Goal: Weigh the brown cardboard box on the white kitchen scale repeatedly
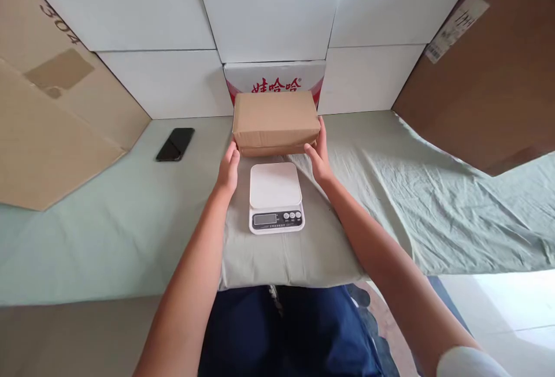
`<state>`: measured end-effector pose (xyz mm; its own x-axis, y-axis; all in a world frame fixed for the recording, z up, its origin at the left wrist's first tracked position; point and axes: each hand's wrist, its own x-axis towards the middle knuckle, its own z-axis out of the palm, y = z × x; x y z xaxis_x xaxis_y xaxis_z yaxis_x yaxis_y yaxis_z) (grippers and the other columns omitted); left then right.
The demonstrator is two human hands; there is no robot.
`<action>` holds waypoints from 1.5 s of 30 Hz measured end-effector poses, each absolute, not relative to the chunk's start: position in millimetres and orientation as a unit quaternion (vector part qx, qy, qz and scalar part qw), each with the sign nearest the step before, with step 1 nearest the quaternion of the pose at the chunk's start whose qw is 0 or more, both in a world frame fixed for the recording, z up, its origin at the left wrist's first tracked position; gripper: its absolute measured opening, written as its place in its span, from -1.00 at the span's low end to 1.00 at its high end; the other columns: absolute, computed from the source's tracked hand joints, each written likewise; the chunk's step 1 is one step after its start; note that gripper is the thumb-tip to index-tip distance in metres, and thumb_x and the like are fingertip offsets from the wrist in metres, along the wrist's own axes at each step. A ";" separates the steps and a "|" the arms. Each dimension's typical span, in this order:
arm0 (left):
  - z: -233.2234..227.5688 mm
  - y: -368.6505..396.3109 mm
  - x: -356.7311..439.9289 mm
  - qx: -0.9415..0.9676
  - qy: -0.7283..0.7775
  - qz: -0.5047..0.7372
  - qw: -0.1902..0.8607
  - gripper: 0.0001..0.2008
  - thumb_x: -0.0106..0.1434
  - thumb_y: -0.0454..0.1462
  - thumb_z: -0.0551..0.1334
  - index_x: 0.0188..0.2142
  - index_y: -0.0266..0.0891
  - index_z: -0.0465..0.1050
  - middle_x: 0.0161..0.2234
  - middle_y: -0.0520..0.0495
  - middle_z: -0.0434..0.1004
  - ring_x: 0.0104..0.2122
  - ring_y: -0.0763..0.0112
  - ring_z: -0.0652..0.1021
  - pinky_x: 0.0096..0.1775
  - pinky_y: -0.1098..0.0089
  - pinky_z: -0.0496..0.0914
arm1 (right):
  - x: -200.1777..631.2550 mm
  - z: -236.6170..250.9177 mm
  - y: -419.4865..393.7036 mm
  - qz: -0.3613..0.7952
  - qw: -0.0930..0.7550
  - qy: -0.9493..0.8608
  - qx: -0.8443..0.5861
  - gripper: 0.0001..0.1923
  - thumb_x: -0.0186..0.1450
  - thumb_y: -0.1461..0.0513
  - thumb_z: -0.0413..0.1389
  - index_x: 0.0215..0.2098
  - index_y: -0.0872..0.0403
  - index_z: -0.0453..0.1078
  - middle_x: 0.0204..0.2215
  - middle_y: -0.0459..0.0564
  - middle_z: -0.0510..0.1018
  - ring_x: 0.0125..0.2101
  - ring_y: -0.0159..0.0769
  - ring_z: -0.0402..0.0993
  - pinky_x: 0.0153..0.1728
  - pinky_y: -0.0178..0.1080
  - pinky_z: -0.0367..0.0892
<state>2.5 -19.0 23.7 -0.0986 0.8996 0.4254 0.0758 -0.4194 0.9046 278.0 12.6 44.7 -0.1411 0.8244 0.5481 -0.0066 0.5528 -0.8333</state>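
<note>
A brown cardboard box [276, 119] is at the back middle of the cloth-covered table, gripped from both sides. My left hand [228, 167] presses its left end, thumb up, with the other fingers partly hidden behind the box. On the right end, my right hand [319, 154] holds the lower corner, its thumb at the front face. Just in front of the box lies a white kitchen scale [275, 186], its platform bare and its display blank. Whether the box rests on the table or is slightly raised, I cannot tell.
A black phone [175, 144] lies to the left on the green cloth [130, 221]. Large cardboard panels stand at the left [65, 105] and right [485, 76]. Behind the box is a white carton with red lettering [277, 73], against white panels [269, 7].
</note>
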 end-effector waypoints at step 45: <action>28.9 -183.0 5.2 0.534 0.452 0.649 0.298 -0.28 0.44 0.15 0.17 0.46 -0.09 0.26 0.50 -0.21 0.18 0.50 -0.04 0.19 0.47 0.03 0.13 | 301.6 39.4 -117.2 0.291 0.612 -0.610 -0.411 -0.22 0.43 -0.21 -0.08 0.53 -0.41 -0.25 0.46 0.00 0.17 0.51 0.15 0.07 0.42 0.46 0.10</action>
<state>5.2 -183.0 28.9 -0.2516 0.8701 0.4239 0.0967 -0.4132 0.9055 301.6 -117.2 39.4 0.0877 0.8568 0.5082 0.1449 0.4937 -0.8575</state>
